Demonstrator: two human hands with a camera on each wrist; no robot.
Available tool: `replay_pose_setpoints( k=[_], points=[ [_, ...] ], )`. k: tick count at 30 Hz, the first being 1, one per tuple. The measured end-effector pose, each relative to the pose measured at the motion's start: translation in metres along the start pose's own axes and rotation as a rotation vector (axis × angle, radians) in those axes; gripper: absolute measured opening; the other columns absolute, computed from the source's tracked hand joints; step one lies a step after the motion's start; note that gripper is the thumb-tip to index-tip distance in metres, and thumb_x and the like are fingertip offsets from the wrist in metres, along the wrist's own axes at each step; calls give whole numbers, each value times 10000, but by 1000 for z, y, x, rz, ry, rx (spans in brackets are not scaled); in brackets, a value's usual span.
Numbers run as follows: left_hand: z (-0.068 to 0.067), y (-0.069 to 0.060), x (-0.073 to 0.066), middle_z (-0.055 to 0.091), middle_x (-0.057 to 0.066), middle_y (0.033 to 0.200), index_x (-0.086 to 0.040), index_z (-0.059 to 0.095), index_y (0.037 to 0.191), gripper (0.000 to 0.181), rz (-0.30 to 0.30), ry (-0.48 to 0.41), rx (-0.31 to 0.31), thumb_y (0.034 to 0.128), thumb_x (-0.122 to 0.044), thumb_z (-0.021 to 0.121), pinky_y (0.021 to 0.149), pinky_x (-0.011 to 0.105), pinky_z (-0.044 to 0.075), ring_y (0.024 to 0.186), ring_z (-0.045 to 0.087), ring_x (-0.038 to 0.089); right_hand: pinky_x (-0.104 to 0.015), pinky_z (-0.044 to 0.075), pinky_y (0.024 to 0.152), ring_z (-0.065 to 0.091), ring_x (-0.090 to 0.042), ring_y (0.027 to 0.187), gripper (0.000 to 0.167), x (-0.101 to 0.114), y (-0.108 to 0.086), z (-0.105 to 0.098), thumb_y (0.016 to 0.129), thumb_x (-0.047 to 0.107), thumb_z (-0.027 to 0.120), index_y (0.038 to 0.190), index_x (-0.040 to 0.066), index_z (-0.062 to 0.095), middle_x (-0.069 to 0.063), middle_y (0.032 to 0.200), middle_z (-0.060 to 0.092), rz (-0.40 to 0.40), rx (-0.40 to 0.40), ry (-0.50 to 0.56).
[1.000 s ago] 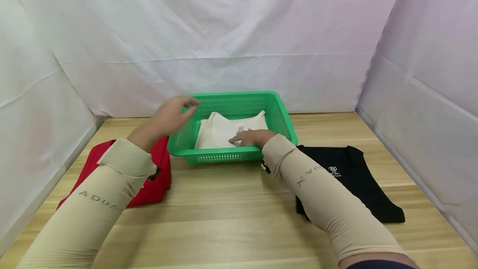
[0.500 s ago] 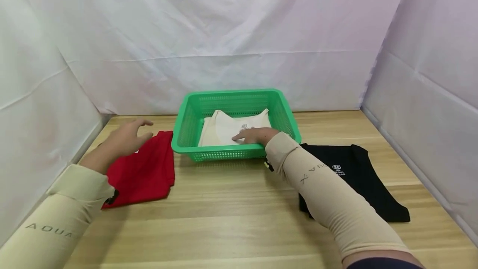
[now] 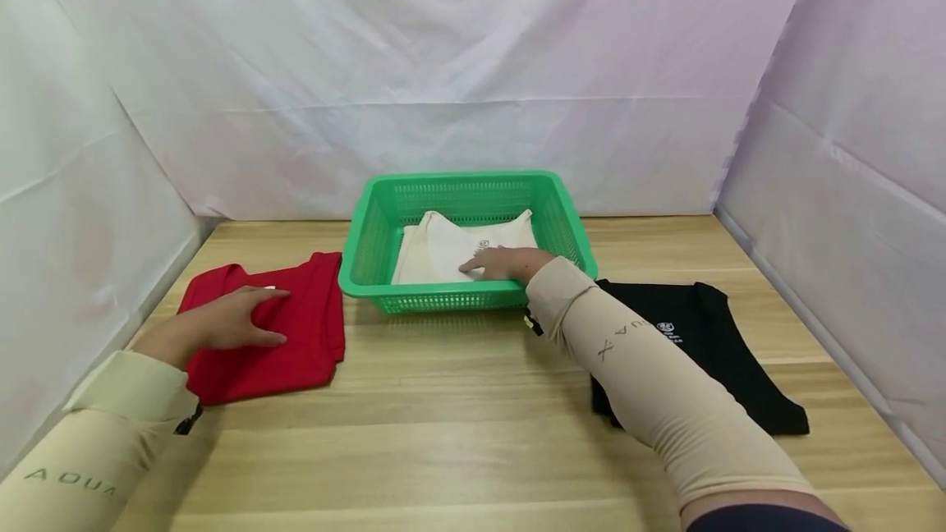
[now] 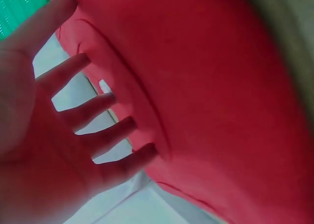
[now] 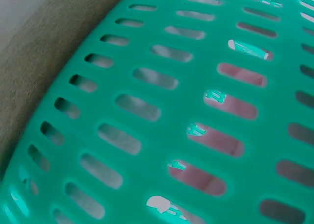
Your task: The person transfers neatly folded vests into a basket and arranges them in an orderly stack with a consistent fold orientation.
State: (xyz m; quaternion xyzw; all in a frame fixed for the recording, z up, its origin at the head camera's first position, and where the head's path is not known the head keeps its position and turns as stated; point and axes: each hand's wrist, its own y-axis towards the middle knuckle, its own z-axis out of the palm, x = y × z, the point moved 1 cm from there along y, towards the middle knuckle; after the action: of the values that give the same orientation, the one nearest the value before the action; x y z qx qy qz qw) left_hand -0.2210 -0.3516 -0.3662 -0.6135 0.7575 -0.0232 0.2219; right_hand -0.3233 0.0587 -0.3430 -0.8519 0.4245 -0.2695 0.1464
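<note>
My left hand (image 3: 222,323) is over a folded red T-shirt (image 3: 306,335) at the left, thumb and fingers spread. In the left wrist view its fingertips lie near the shirt's neckline (image 4: 132,81); whether they touch the cloth I cannot tell. My right hand (image 3: 510,263) reaches over the front rim of a green plastic basket (image 3: 443,290) and rests on a folded cream T-shirt (image 3: 443,249) inside, its index finger extended. Some of its fingers are hidden. The slotted basket wall (image 5: 162,106) fills the right wrist view, with bits of the hand showing through.
A folded black T-shirt (image 3: 709,335) with a white print lies on the wooden table (image 3: 414,433) right of the basket, partly under my right forearm. White cloth (image 3: 473,64) hangs behind the table and along both sides.
My left hand has moved from the basket's left side leftward and down to the red T-shirt. My right hand stays on the cream T-shirt in the basket.
</note>
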Motion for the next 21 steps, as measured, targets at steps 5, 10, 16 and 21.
replay_pose_setpoints(
  k=[5,10,16,21],
  points=[
    [-6,8,-7,383,370,1402,25,371,1485,942,0,12,44,788,-416,825,929,643,492,1247,380,534,-529,90,1261,45,-348,1564,487,-13,6,1,1090,300,368,1562,181,350,-149,1664,195,-1,10,-2],
    [-6,8,-11,366,372,1415,17,356,1495,938,-9,15,56,803,-422,814,938,654,481,1263,366,540,-488,18,1269,69,-302,1569,522,-62,49,14,1054,488,381,1534,284,407,-107,1643,284,-103,-49,-24],
    [-7,1,-17,353,377,1409,8,358,1488,937,-12,12,54,794,-420,821,928,658,482,1250,368,543,-475,-4,1270,71,-301,1570,504,-62,49,13,1068,429,375,1541,256,398,-111,1644,281,-78,-53,-44],
    [-1,-9,-21,355,377,1394,-5,379,1467,945,-11,8,59,761,-425,845,899,655,501,1229,384,549,-477,-1,1271,51,-320,1568,491,-24,12,2,1085,338,358,1551,185,375,-138,1652,245,-40,-24,-22]
  ],
)
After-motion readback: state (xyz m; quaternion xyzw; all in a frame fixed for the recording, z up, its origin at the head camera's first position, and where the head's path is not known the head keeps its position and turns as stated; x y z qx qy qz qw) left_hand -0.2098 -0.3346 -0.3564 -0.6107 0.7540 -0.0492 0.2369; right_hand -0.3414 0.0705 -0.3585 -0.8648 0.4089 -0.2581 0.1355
